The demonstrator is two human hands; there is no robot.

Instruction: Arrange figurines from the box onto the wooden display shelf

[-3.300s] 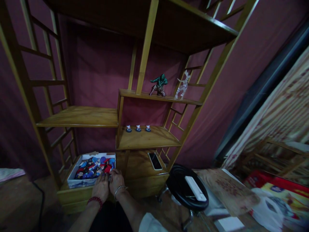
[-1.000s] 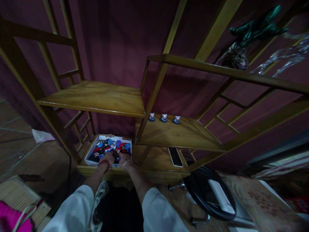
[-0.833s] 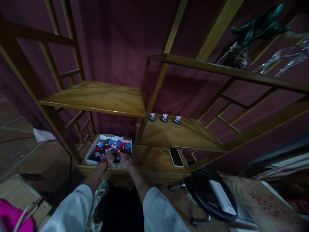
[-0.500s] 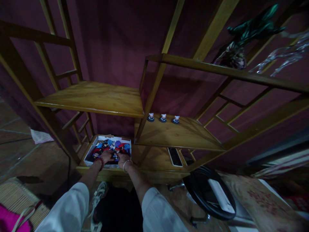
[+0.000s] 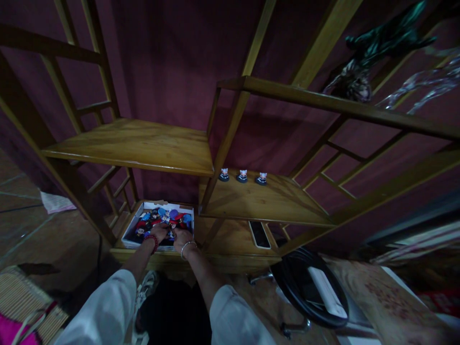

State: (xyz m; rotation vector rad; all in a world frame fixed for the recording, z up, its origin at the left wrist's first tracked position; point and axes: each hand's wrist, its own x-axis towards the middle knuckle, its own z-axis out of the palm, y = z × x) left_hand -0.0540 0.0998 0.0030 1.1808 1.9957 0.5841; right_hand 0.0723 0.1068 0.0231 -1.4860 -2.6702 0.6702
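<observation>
A white cardboard box (image 5: 131,230) on the low shelf holds many small toy figurines (image 5: 163,215) in red, blue, purple and black. Both my hands reach into its front part. My left hand (image 5: 159,233), with a red bead bracelet at the wrist, has its fingers closed around a small dark figurine (image 5: 171,234). From the other side my right hand (image 5: 182,237), wearing a pale bracelet, pinches the same figurine. My fingers partly hide it, so its details are unclear. Three small white-and-black cat-like figurines (image 5: 242,176) stand in a row on the middle shelf.
A wooden shelf unit (image 5: 143,143) surrounds the box, with a shelf board above it. A phone-like black slab with a white rim (image 5: 259,235) lies to the right. A black stool (image 5: 312,287) carries a white box (image 5: 327,292). A green statue (image 5: 388,43) stands upper right.
My left hand has shifted slightly right, bringing both hands closer together over the figurine. The view has moved a little; the row of three figurines stays put.
</observation>
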